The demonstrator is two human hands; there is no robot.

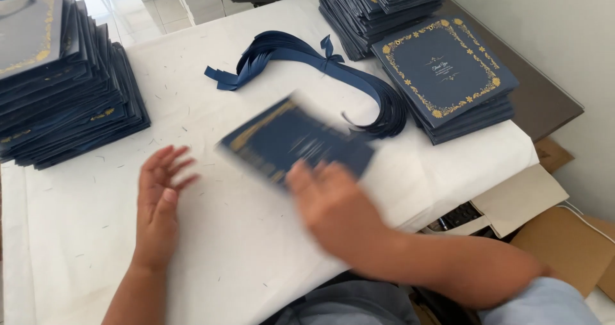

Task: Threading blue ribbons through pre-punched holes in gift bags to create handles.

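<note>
A table [243, 235] covered in white paper or cloth filled most of the view, its surface speckled with small dark threads and scraps. Pale floor tiles showed beyond its far edge, a plain light wall stood at the right, and brown cardboard [564, 241] lay below the table's right side.

On the left sat a tall stack of navy folded bags [57, 88], flat and matte, with thin gold borders along their faces. Across the table at the far right were two more navy stacks; the nearer stack [448, 75] showed a top face framed in ornate gold foil. Between the stacks lay a bundle of dark blue satin ribbons [301, 52], glossy and looped, tied with a small bow and curving round to the right.

Near the table's middle, a single navy card [291, 139] with a gold edge was smeared by motion blur, tilted above the white surface. The right hand [333, 209] met its near edge, the fingertips at the card; blur hid whether the fingers pinched it or only pushed it. The left hand [160, 197] rested flat on the covering, fingers spread wide and holding nothing, well apart from the card.
</note>
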